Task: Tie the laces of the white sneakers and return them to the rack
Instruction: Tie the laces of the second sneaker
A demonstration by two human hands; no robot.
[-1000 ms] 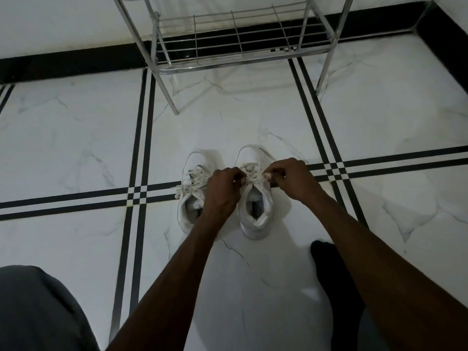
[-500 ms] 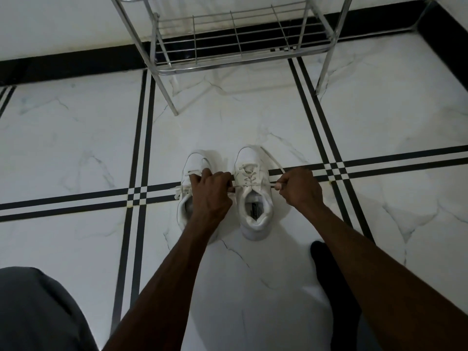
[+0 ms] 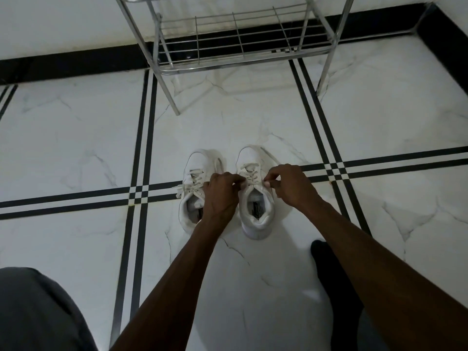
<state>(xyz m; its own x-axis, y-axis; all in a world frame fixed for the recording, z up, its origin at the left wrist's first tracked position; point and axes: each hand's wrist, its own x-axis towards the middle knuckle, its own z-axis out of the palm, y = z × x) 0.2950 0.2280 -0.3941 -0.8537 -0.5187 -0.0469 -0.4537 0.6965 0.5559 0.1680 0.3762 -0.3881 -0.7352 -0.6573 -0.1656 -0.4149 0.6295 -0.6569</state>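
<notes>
Two white sneakers stand side by side on the marble floor, toes pointing away from me. The left sneaker has loose laces spilling to its left. Over the right sneaker both hands work the laces. My left hand pinches a lace end at the shoe's left side and partly covers the left sneaker. My right hand pinches the other lace end at the shoe's right side. The metal rack stands beyond the shoes against the wall, its lower shelf bare.
The floor is white marble with black inlay stripes crossing left and right of the shoes. My grey-clad knee fills the lower left, and a dark sock rests on the floor at lower right. A black skirting runs along the wall.
Half a second ago both hands were pulled apart with the laces stretched sideways. Now they have come back together over the right sneaker's tongue.
</notes>
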